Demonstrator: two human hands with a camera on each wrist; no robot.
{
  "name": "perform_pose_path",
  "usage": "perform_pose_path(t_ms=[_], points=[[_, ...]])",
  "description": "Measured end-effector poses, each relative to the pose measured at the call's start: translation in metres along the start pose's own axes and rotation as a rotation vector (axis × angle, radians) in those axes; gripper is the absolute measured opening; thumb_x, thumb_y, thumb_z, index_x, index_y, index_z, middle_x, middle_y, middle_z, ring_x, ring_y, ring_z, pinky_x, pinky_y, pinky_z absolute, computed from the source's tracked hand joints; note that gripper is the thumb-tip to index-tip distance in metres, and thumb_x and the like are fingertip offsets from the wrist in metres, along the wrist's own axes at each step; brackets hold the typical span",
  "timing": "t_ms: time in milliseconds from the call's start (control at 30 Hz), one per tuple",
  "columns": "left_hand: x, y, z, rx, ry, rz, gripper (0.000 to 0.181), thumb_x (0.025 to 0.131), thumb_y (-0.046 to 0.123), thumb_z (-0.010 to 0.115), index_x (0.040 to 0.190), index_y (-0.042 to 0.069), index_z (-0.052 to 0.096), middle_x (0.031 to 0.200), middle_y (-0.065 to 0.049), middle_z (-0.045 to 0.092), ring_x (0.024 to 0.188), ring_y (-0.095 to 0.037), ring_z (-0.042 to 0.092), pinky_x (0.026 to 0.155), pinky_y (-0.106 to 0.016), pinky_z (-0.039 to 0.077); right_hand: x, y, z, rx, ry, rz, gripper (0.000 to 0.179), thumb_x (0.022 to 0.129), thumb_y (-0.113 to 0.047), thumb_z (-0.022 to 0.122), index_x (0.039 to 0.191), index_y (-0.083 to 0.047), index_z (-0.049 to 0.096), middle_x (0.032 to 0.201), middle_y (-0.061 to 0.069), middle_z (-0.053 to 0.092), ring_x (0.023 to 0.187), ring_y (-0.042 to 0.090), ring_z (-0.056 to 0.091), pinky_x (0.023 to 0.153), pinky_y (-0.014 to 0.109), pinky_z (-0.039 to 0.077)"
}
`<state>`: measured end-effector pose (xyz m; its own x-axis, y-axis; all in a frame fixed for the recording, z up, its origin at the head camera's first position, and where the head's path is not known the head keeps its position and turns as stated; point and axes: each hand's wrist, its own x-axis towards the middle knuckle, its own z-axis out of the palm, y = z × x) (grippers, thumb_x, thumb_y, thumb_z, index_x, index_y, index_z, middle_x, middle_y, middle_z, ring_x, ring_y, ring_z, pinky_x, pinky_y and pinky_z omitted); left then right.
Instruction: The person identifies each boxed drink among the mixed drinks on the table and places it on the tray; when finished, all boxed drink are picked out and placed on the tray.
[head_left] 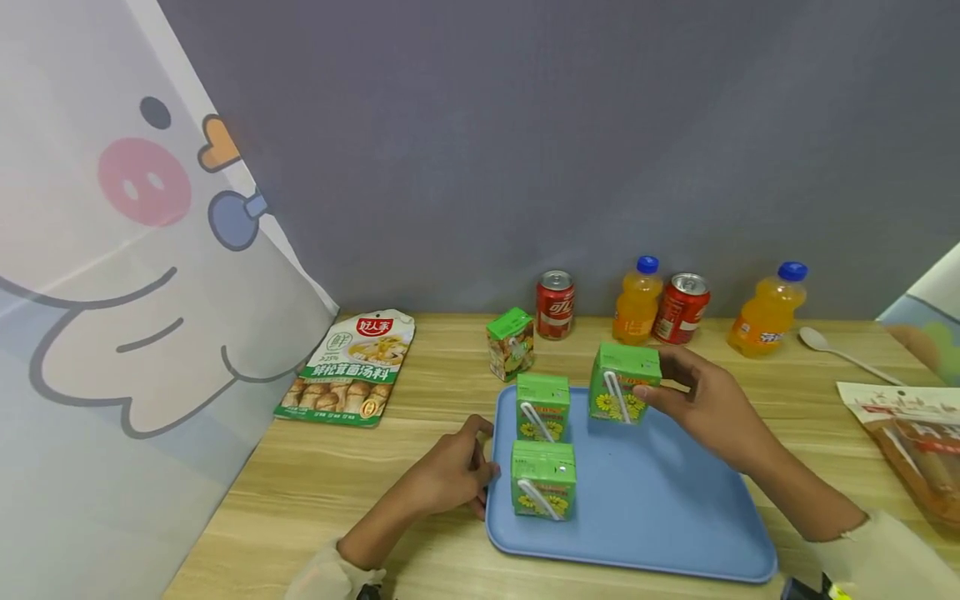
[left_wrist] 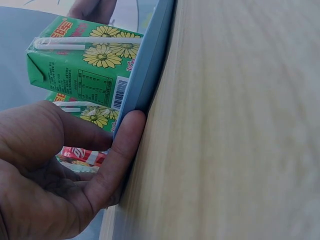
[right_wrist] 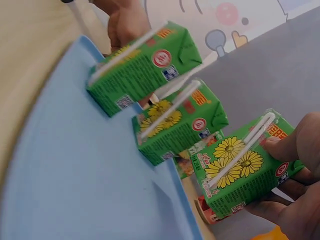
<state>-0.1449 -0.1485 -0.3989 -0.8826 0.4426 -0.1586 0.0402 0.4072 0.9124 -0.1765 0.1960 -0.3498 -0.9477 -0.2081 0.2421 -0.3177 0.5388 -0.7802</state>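
My right hand (head_left: 708,408) grips a green drink carton (head_left: 621,375) by its right side, thumb on the front face. The carton shows yellow flowers and a white straw; in the right wrist view it is tilted above the tray's far edge. On the left part of the blue tray (head_left: 667,500) stand two matching cartons, a rear one (head_left: 542,402) and a front one (head_left: 543,483). My left hand (head_left: 450,468) pinches the tray's left rim, and the left wrist view shows its fingers (left_wrist: 127,135) at that rim beside the cartons.
Behind the tray are a small green-topped carton (head_left: 512,346), a red can (head_left: 555,307), another red can (head_left: 681,308), and two orange drink bottles (head_left: 637,308). A mushroom soup packet (head_left: 348,367) lies left. A spoon (head_left: 847,354) and a food bag (head_left: 911,442) lie right.
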Motion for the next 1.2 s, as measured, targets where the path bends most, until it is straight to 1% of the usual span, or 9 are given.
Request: perform_pose_path(t_ms=[133, 233, 333, 467, 733, 900, 1000, 1200], points=[[0.000, 0.000, 0.000, -0.001, -0.001, -0.003, 0.048, 0.098, 0.001, 0.062, 0.139, -0.005, 0.037, 0.080, -0.015, 0.061, 0.055, -0.027, 0.067, 0.050, -0.037, 0.063, -0.013, 0.001, 0.001, -0.035, -0.011, 0.001, 0.048, 0.093, -0.030, 0.075, 0.131, -0.006, 0.057, 0.114, 0.008, 0.065, 0.102, 0.022, 0.062, 0.081, 0.013, 0.056], [0.000, -0.001, 0.000, -0.004, 0.000, -0.003, 0.048, 0.098, 0.000, 0.062, 0.139, -0.005, 0.037, 0.080, -0.015, 0.061, 0.056, -0.027, 0.067, 0.050, -0.037, 0.063, -0.022, 0.000, 0.002, -0.030, -0.030, 0.007, 0.049, 0.093, -0.030, 0.075, 0.131, -0.006, 0.056, 0.115, 0.007, 0.064, 0.104, 0.017, 0.060, 0.085, 0.011, 0.054], [0.000, -0.001, 0.000, -0.004, 0.001, -0.002, 0.047, 0.098, 0.000, 0.062, 0.138, -0.005, 0.037, 0.080, -0.015, 0.061, 0.056, -0.027, 0.067, 0.050, -0.037, 0.063, -0.031, 0.000, 0.004, -0.007, -0.047, 0.006, 0.048, 0.093, -0.027, 0.076, 0.130, -0.005, 0.056, 0.117, 0.007, 0.063, 0.105, 0.013, 0.059, 0.086, 0.012, 0.055], [0.000, -0.001, 0.001, -0.001, 0.003, -0.004, 0.047, 0.098, 0.000, 0.062, 0.138, -0.005, 0.038, 0.079, -0.015, 0.061, 0.055, -0.027, 0.067, 0.049, -0.037, 0.063, -0.042, 0.001, 0.005, 0.020, -0.059, -0.007, 0.046, 0.091, -0.021, 0.078, 0.128, -0.004, 0.057, 0.117, 0.008, 0.063, 0.105, 0.009, 0.060, 0.085, 0.015, 0.057], [0.000, 0.000, 0.001, 0.006, 0.008, -0.008, 0.046, 0.098, 0.000, 0.062, 0.138, -0.005, 0.038, 0.079, -0.016, 0.061, 0.056, -0.026, 0.067, 0.050, -0.037, 0.063, -0.058, 0.004, 0.007, 0.066, -0.099, 0.023, 0.049, 0.089, -0.022, 0.079, 0.129, -0.006, 0.056, 0.118, 0.008, 0.061, 0.103, 0.011, 0.060, 0.084, 0.020, 0.059], [0.001, -0.001, 0.001, 0.006, 0.008, -0.007, 0.047, 0.098, 0.000, 0.062, 0.138, -0.005, 0.038, 0.079, -0.016, 0.061, 0.055, -0.026, 0.067, 0.050, -0.037, 0.063, -0.065, 0.006, 0.009, 0.116, -0.120, 0.007, 0.046, 0.089, -0.018, 0.079, 0.128, -0.007, 0.057, 0.118, 0.010, 0.060, 0.102, 0.012, 0.060, 0.082, 0.021, 0.060], [0.001, -0.001, 0.001, 0.009, 0.009, -0.007, 0.047, 0.098, 0.000, 0.062, 0.138, -0.005, 0.038, 0.079, -0.016, 0.060, 0.054, -0.027, 0.067, 0.049, -0.037, 0.063, -0.068, 0.008, 0.010, 0.133, -0.135, 0.006, 0.044, 0.090, -0.018, 0.078, 0.127, -0.008, 0.057, 0.118, 0.009, 0.059, 0.102, 0.013, 0.060, 0.083, 0.021, 0.060], [0.001, -0.001, 0.002, 0.015, 0.011, -0.010, 0.047, 0.098, 0.001, 0.062, 0.138, -0.005, 0.038, 0.078, -0.016, 0.060, 0.054, -0.026, 0.067, 0.049, -0.037, 0.062, -0.071, 0.009, 0.009, 0.138, -0.160, 0.042, 0.045, 0.090, -0.021, 0.078, 0.127, -0.009, 0.057, 0.119, 0.008, 0.059, 0.105, 0.014, 0.059, 0.084, 0.021, 0.059]])
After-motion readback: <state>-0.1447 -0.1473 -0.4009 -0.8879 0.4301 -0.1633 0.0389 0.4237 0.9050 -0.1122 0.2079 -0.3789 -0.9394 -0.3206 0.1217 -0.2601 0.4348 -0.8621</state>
